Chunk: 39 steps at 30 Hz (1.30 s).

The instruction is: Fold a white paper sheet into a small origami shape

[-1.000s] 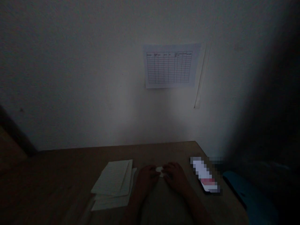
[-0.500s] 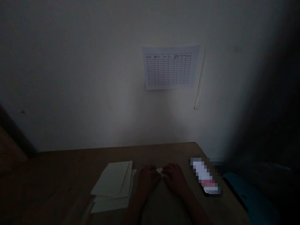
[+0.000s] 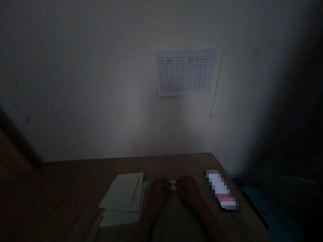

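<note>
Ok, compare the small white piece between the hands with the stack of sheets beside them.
The small white piece is tiny; the stack of sheets is far larger. The piece is held between the left hand and right hand; the stack lies untouched on the table. The stack shows several offset layers; the piece shows none. Both look like pale paper.

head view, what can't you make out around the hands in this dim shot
Small white piece between left hand and right hand: head view, fingers cover most of it; grip unclear.
Wall chart: print too small and dim.
Pixelated object right of the hands: blurred out.
Blue item: cut off by the bottom edge, in shadow.
</note>
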Tool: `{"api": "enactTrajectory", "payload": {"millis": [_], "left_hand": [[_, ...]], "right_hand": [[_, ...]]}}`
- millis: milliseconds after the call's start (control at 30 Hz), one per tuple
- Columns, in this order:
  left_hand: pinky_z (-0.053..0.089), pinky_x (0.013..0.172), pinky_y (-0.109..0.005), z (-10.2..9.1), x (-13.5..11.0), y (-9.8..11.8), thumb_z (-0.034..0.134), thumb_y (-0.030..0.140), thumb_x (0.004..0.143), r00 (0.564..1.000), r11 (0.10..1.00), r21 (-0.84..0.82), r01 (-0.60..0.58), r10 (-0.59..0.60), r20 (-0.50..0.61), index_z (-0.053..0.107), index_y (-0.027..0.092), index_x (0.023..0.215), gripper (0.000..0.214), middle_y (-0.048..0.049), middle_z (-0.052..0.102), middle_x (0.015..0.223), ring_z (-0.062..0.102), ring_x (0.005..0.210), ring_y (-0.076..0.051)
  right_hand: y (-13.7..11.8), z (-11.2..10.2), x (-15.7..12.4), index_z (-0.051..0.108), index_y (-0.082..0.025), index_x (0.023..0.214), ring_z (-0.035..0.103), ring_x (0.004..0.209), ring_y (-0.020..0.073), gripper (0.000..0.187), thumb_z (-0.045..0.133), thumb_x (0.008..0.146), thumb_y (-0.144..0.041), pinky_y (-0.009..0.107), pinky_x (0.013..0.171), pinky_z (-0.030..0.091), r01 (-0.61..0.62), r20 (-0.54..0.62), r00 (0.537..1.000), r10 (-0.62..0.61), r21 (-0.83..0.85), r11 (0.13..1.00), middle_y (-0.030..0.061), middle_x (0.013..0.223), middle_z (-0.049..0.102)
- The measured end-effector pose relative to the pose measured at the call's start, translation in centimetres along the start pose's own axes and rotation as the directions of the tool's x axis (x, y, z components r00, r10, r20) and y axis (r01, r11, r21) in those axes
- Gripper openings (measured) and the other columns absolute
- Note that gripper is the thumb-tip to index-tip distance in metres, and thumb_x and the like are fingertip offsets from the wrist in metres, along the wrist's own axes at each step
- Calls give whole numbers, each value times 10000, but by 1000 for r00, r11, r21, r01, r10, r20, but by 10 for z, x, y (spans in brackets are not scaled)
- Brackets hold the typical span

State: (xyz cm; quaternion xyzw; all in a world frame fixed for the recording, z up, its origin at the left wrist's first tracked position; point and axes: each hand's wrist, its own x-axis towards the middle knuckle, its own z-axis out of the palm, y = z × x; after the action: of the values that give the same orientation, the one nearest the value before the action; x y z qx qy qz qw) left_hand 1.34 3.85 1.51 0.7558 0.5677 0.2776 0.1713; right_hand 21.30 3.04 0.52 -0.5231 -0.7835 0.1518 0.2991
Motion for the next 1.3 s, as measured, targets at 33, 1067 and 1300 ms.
{"api": "enactTrajectory", "payload": {"millis": [33,1067,1300], "left_hand": [[458,1002,-400,0,0,-1,748,292,733,1000,1000,-8,-1,1,-6,775,270,973,242,-50,721,1126,629,1083,-255],[402,886,-305,0,4,15,596,210,859,1000,978,208,3,-9,28,718,218,893,127,-48,686,1004,596,992,-208],[396,890,-323,3,4,15,592,212,859,999,971,240,5,-13,30,702,217,908,121,-52,674,1030,583,1002,-220]], "right_hand": [[0,0,0,718,-333,1110,490,1222,269,258,620,872,-357,438,1062,347,0,1,1000,0,0,1000,14,1207,677],[7,6,3,712,-298,1119,505,1211,250,256,617,889,-353,396,1070,325,4,-9,1000,-4,-8,1000,18,1199,688],[7,7,3,722,-305,1086,519,1183,254,223,619,889,-314,398,1051,337,7,-20,1000,-8,-26,1000,17,1178,694]]}}
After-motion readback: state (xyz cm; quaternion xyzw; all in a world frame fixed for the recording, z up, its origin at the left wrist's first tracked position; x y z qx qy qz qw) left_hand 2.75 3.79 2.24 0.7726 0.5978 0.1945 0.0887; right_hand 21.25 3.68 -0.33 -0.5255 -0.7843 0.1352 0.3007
